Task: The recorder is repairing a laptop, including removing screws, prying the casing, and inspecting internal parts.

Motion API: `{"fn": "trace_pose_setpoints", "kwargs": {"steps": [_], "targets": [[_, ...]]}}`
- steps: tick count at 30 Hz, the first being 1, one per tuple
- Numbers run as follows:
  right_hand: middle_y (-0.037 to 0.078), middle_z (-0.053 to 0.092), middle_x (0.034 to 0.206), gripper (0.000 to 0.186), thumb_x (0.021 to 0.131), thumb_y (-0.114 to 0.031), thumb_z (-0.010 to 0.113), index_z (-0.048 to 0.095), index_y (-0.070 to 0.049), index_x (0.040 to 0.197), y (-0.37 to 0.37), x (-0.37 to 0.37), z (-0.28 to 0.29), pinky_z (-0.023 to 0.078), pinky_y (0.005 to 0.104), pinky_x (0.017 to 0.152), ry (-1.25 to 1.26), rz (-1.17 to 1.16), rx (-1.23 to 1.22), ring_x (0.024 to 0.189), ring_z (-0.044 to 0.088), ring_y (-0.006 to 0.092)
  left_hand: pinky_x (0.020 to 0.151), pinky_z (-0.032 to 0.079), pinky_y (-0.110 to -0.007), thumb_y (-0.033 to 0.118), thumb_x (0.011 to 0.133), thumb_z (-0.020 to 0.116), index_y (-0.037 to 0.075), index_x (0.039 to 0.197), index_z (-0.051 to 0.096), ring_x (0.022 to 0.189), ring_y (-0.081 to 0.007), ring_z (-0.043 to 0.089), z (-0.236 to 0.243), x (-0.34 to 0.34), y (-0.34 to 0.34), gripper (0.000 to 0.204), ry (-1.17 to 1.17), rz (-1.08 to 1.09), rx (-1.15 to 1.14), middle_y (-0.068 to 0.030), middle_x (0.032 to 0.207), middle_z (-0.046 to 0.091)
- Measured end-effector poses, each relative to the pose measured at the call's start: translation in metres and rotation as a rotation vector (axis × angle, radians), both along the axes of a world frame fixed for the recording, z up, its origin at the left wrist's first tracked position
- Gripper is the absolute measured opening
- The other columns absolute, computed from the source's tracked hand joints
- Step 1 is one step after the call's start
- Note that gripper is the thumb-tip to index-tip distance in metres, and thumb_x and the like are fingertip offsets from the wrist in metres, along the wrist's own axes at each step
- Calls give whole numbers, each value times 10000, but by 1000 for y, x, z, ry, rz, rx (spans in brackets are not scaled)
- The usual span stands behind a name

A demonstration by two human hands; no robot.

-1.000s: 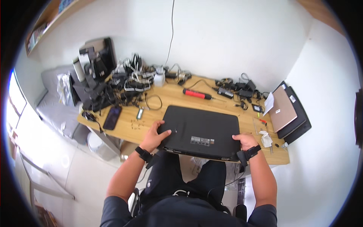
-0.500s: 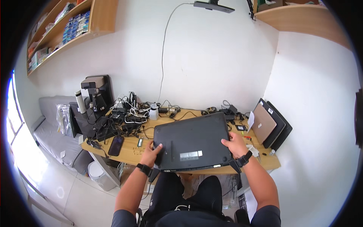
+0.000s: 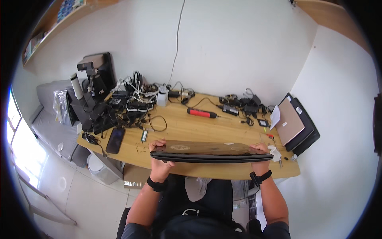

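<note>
A closed laptop point(image 3: 211, 153) is seen almost edge-on near the desk's front edge, its glossy dark brown face tilted away with its black edge toward me. My left hand point(image 3: 160, 163) grips its left end, fingertips over the far side and thumb underneath. My right hand point(image 3: 259, 159) is closed on the right end, with some fingers hidden behind it. Beyond the laptop lie a red-and-black screwdriver point(image 3: 201, 113), a small green circuit stick point(image 3: 144, 135) with tiny screws nearby, and a dark phone point(image 3: 115, 140). A crumpled white tissue point(image 3: 274, 152) lies beside my right hand.
The wooden desk point(image 3: 187, 128) holds tangled cables and adapters point(image 3: 135, 97), a white bottle point(image 3: 162, 96) and leaning laptops point(image 3: 289, 123) at right. A grey sofa point(image 3: 51, 127) and white bin point(image 3: 96, 169) stand at left. Wooden shelves point(image 3: 334, 12) hang on the walls.
The laptop was held with its black underside facing up; it has been rotated until its long edge faces me and the glossy face shows. Both hands still hold it and have turned with it.
</note>
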State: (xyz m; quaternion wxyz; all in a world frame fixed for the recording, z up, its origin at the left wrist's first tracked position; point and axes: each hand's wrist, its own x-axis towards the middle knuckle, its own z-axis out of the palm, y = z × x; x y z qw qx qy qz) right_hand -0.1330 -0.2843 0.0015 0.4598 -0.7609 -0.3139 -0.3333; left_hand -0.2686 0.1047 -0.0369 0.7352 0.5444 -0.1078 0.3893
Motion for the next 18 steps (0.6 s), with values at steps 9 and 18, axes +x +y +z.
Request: {"fn": "trace_pose_setpoints", "kwargs": {"steps": [9, 18], "targets": [[168, 714, 1143, 332, 871, 19, 725, 668, -5, 1197, -8, -30, -27, 544, 363, 959, 124, -253, -272, 1053, 710, 308, 1249, 307, -479, 507, 742, 932, 93, 1438, 379, 1560, -365, 301, -23, -26, -18, 980, 235, -59, 72, -237, 1717, 206], [240, 581, 1508, 989, 763, -115, 922, 409, 6, 1600, -29, -76, -39, 462, 396, 1147, 559, -12, -366, 1376, 596, 343, 1187, 426, -480, 268, 707, 984, 11, 1566, 401, 1468, -414, 484, -34, -68, 0, 1069, 567, 137, 664, -237, 1662, 398]]}}
